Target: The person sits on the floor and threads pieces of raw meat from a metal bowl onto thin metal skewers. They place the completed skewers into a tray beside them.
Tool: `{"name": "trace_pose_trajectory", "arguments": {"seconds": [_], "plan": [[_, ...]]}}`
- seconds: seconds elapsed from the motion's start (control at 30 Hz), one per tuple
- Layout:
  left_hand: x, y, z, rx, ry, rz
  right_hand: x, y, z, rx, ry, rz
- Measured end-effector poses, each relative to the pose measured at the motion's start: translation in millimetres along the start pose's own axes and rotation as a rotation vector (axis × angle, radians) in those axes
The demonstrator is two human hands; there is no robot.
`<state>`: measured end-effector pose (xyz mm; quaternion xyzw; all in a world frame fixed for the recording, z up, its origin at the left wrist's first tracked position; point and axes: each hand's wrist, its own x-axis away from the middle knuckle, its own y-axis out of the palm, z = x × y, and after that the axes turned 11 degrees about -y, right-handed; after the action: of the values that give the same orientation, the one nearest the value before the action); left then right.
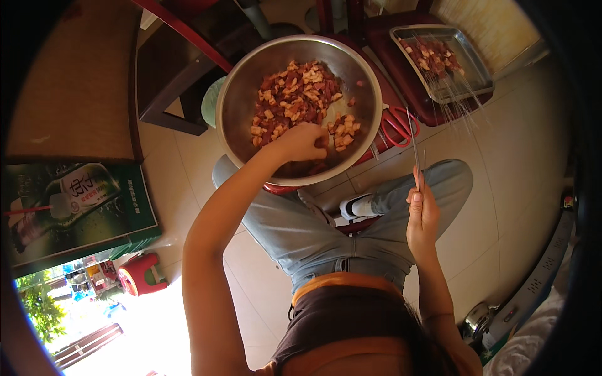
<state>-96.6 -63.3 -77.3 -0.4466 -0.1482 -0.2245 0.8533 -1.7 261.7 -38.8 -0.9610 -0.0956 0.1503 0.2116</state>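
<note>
A large stainless steel bowl (367, 94) stands in front of me, holding a heap of raw diced meat (294, 98) and a smaller pile of paler cubes (344, 131). My left hand (305, 142) reaches into it with fingers curled beside the small pile; whether they pinch a piece is hidden. Over my right knee, my right hand (422, 207) grips thin metal skewers (414, 141) that point up and away from me, with no meat seen on them. Skewered meat (435, 56) lies in a steel tray (475, 58) at the upper right, its bare skewer ends sticking over the near rim.
Red-handled scissors (400, 126) lie right of the bowl on a red stool. The tray rests on another dark red stool (430, 116). At left are a dark wooden frame (176, 101) and a green printed box (141, 207). A red plastic stool (136, 275) stands lower left.
</note>
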Motion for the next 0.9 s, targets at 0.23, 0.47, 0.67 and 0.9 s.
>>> {"name": "trace_pose_trajectory", "arguments": {"seconds": [0.23,0.47,0.67,0.9], "plan": [[58,-22,40,1.471,0.089,0.089,-13,6,-30,-0.151,-0.074,-0.061],[78,-15,63,1.729,0.083,0.299,-18,9,-35,-0.097,-0.084,-0.177],[86,-11,72,1.728,0.062,0.415,-12,16,-34,-0.118,-0.060,-0.169],[86,-3,75,1.752,0.157,0.446,-10,17,-35,-0.147,-0.002,-0.172]]}}
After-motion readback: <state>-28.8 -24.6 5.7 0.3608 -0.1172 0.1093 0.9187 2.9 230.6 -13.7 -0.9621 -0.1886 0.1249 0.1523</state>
